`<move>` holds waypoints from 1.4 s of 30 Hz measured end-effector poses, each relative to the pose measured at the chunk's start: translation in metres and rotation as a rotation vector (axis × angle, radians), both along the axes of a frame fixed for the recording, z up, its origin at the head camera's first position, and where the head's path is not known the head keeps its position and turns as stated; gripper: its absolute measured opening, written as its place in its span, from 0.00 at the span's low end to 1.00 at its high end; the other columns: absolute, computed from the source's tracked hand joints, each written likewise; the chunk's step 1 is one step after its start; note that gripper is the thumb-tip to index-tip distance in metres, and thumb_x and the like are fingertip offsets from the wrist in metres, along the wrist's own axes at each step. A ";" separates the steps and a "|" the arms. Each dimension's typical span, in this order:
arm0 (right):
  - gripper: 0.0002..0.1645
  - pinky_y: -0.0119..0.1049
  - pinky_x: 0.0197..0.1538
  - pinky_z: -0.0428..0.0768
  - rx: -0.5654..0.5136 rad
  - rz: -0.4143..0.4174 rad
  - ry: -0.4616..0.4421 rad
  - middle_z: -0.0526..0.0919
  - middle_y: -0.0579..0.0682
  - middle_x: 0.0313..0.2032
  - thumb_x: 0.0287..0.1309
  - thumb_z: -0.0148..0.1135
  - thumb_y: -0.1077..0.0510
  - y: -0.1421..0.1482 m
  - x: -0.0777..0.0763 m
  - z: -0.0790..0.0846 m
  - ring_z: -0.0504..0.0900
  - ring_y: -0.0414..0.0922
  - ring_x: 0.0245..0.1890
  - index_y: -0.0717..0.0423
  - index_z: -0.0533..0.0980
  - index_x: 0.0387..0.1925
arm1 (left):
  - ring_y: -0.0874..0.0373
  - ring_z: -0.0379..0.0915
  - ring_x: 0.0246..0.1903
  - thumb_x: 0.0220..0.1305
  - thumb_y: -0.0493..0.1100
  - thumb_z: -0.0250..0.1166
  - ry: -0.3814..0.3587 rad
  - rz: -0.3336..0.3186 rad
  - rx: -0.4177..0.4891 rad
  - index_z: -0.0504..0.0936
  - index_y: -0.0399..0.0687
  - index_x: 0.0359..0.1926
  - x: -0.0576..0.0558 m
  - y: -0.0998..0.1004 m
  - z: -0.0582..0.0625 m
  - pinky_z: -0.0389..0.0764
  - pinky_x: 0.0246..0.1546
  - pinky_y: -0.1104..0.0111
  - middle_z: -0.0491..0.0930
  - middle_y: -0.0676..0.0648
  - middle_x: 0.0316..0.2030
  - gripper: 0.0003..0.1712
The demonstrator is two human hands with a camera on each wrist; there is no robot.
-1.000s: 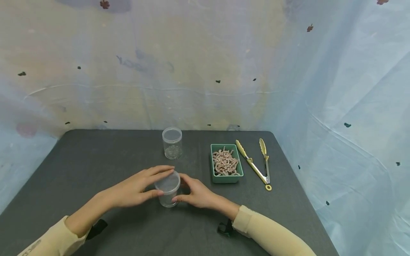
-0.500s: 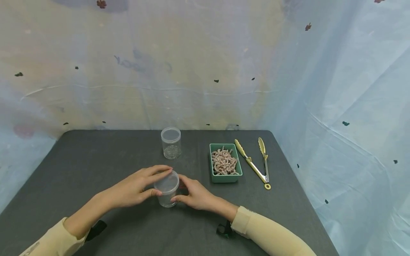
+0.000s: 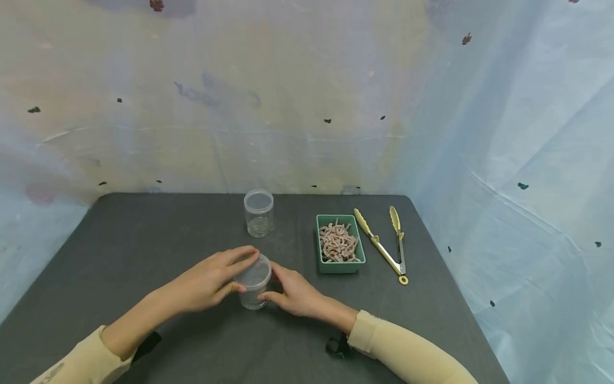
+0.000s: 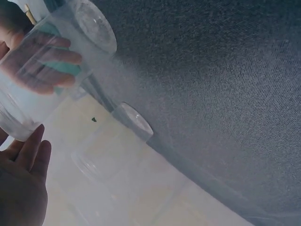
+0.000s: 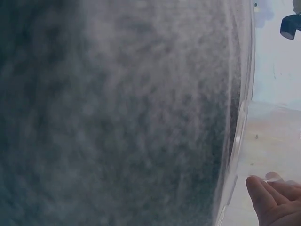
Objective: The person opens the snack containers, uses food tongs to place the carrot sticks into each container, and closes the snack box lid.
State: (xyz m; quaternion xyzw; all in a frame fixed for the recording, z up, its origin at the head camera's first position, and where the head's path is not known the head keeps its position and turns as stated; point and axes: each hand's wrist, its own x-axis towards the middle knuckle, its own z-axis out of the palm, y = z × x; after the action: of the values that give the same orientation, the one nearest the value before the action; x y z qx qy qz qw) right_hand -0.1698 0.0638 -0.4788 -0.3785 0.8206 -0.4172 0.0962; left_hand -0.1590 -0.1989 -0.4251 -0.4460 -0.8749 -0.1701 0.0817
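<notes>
A clear plastic jar (image 3: 251, 301) with a frosted lid (image 3: 254, 272) stands near the middle of the dark table in the head view. My left hand (image 3: 211, 280) holds the lid from the left, fingers over its far rim and thumb at its near side. From the right, my right hand (image 3: 297, 292) grips the jar's body. In the left wrist view, left fingertips (image 4: 35, 155) touch the rim of the jar (image 4: 61, 108), and the other hand's fingers show through its wall. Fingers (image 5: 270, 197) appear at the lower right of the right wrist view; much there is blurred.
Behind it stands a second lidded clear jar (image 3: 259, 218). To the right, a green tray (image 3: 338, 268) holds many small greyish-brown strips. Metal tongs with yellow tips (image 3: 386, 253) lie spread beside the tray. A pale curtain (image 3: 288, 96) hangs behind the table (image 3: 192, 341).
Both hands stay at the jar. The left fingers and thumb have shifted very slightly on the lid. The whole head view has drifted a little.
</notes>
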 end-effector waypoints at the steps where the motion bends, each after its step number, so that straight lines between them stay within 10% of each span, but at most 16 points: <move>1: 0.47 0.38 0.63 0.80 0.002 -0.002 -0.001 0.77 0.54 0.67 0.68 0.70 0.51 0.001 0.000 0.000 0.80 0.41 0.63 0.55 0.57 0.79 | 0.40 0.74 0.64 0.67 0.51 0.71 0.009 -0.002 -0.002 0.67 0.38 0.76 0.000 0.001 0.000 0.79 0.58 0.45 0.68 0.37 0.73 0.43; 5: 0.47 0.35 0.65 0.78 -0.014 0.021 -0.021 0.76 0.54 0.68 0.68 0.70 0.52 0.004 -0.003 -0.002 0.79 0.42 0.64 0.56 0.57 0.79 | 0.41 0.72 0.66 0.68 0.52 0.71 -0.057 -0.006 0.014 0.67 0.40 0.77 -0.002 0.000 0.001 0.79 0.59 0.45 0.67 0.40 0.73 0.43; 12: 0.48 0.35 0.68 0.75 -0.050 0.133 -0.082 0.70 0.56 0.71 0.66 0.72 0.58 0.005 -0.014 -0.003 0.74 0.44 0.69 0.57 0.57 0.79 | 0.51 0.64 0.72 0.62 0.56 0.75 -0.479 -0.058 0.193 0.71 0.57 0.75 -0.019 -0.005 0.005 0.78 0.62 0.54 0.66 0.54 0.73 0.43; 17: 0.46 0.35 0.71 0.71 -0.062 0.184 -0.123 0.66 0.57 0.71 0.66 0.72 0.60 0.005 -0.022 -0.005 0.69 0.46 0.72 0.57 0.59 0.78 | 0.50 0.61 0.74 0.61 0.49 0.77 -0.598 -0.135 0.245 0.70 0.59 0.77 -0.029 -0.005 0.005 0.77 0.63 0.57 0.66 0.52 0.75 0.44; 42: 0.47 0.34 0.70 0.72 -0.021 0.176 -0.075 0.73 0.54 0.71 0.66 0.71 0.56 0.001 -0.020 -0.008 0.72 0.43 0.70 0.56 0.58 0.79 | 0.41 0.60 0.75 0.60 0.48 0.77 -0.505 -0.084 0.256 0.70 0.48 0.76 -0.017 -0.002 -0.003 0.76 0.65 0.64 0.64 0.46 0.77 0.46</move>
State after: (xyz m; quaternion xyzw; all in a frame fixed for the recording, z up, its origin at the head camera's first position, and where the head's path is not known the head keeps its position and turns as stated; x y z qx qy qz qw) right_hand -0.1902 0.0649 -0.4869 -0.4344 0.7755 -0.4298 0.1590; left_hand -0.1759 -0.2010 -0.4277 -0.4115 -0.8196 -0.3883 -0.0901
